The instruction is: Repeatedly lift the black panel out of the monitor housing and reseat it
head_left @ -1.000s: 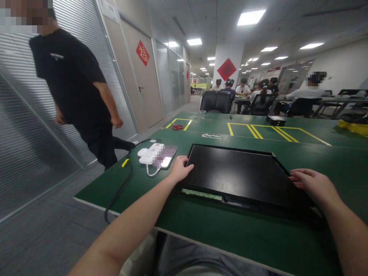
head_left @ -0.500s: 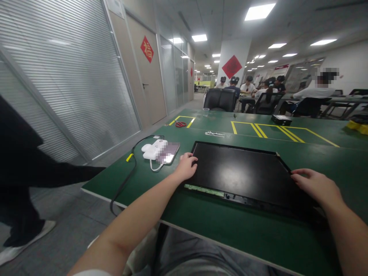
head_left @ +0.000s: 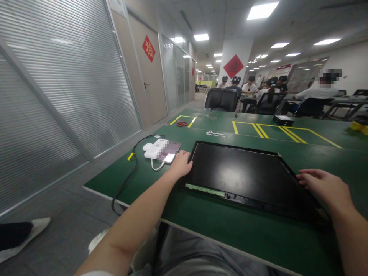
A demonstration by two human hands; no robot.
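Observation:
A large black flat panel [head_left: 247,172] lies face down on the green table [head_left: 218,226], with a strip of green circuit board [head_left: 204,189] showing along its near edge. My left hand [head_left: 181,164] rests on the panel's left edge, fingers curled over it. My right hand [head_left: 324,187] lies palm down at the panel's right edge, fingers spread and touching its rim.
A phone [head_left: 169,149] and a white charger [head_left: 153,148] with a black cable [head_left: 128,176] lie left of the panel. Farther back lie red scissors [head_left: 181,123], a plastic cup [head_left: 207,111], a small black box [head_left: 283,120] and yellow floor-tape markings. Several seated people work at far tables.
The person in black who walked by on the left has left the view; only a shoe shows at the lower left. My hands stay on the panel's two edges, the right a little farther out.

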